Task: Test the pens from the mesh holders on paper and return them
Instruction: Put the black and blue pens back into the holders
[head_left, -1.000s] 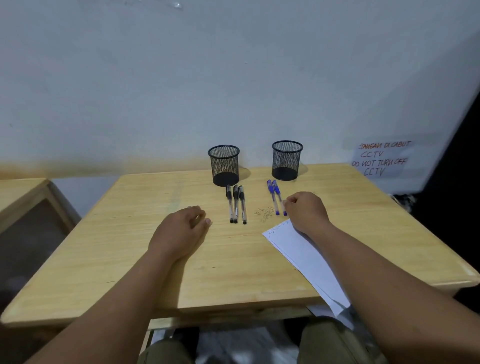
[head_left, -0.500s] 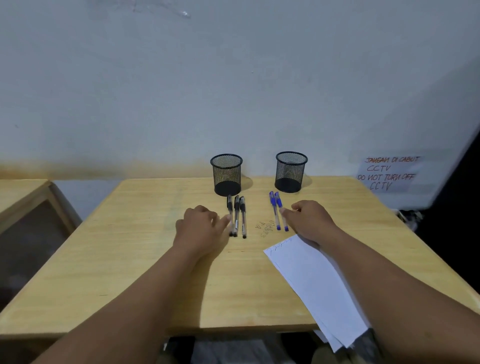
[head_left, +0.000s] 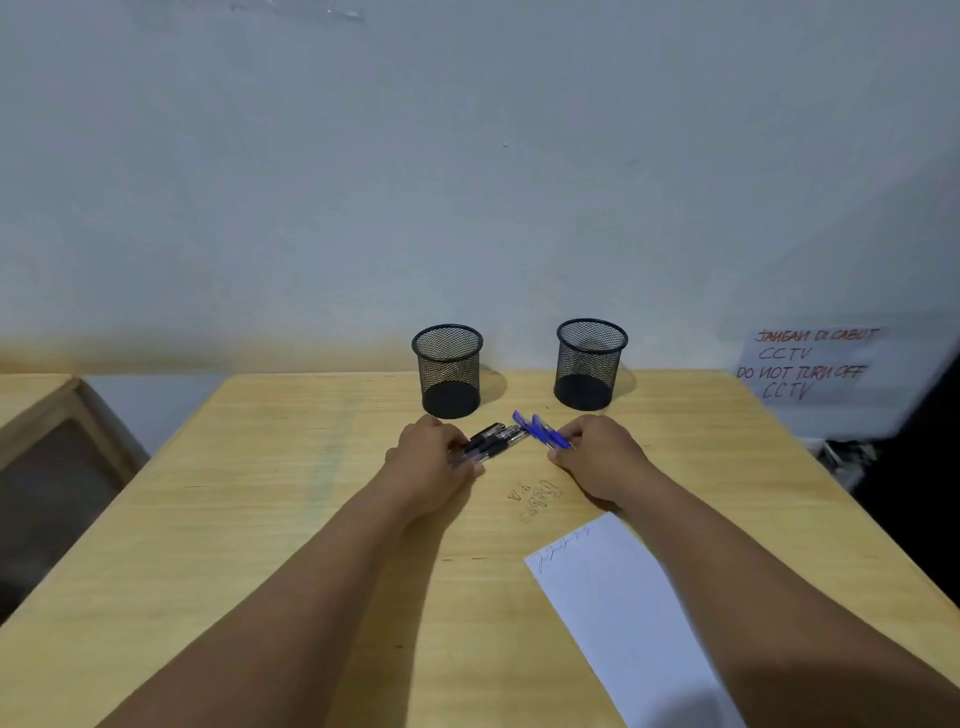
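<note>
Now, near the far edge of the wooden table (head_left: 291, 519), the left mesh holder (head_left: 448, 371) stands upright and looks empty. Just in front of it, the black pens (head_left: 491, 440) are gathered in the left hand (head_left: 434, 467), whose fingers are curled round the near ends of the bundle while the capped ends point out toward the middle of the table. How many pens are truly inside the grip cannot be told, as the fingers hide the barrels there.

Toward the right, the blue pens (head_left: 540, 430) are pinched in the right hand (head_left: 600, 457), their free ends angled toward the black ones so that the two bundles almost meet. Behind them the right mesh holder (head_left: 591, 364) stands upright near the far edge, also apparently empty. The sheet of paper (head_left: 623, 618) lies at the near right edge, with faint test strokes at its far corner, and part of it appears to overhang the table.

Several risks are judged from this. A pen at the outside of either bundle could slip free as the bundles are lifted, since several round barrels are being held at one end only. The light holders could be knocked over if the pens are dropped in at a slant or the rims are caught by the knuckles. The colours could be mixed if the bundles cross. The paper could be brushed off the edge by the right forearm (head_left: 779, 613).
</note>
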